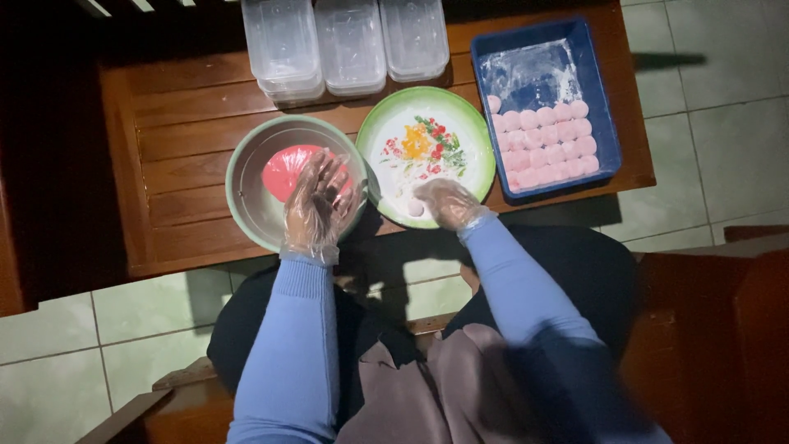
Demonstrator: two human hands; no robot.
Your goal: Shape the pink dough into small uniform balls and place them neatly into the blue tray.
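The left hand [316, 201], in a clear plastic glove, hovers with fingers [329, 168] spread apart over the green-rimmed metal bowl [246, 185], partly covering the pink dough [283, 168] just beyond them. The right hand [448, 203], also gloved, rests on the near rim of the flowered plate [472, 136]; its fingers curl downward beside a small pale dough ball [416, 208], and whether they grip it is hard to make out. Right of that hand, well apart, a blue tray [604, 94] holds rows of pink balls, its far half bare and floury. Beyond both hands, clear lidded containers [345, 41] run off the top edge. The wooden tabletop [189, 115] fades into darkness leftward.
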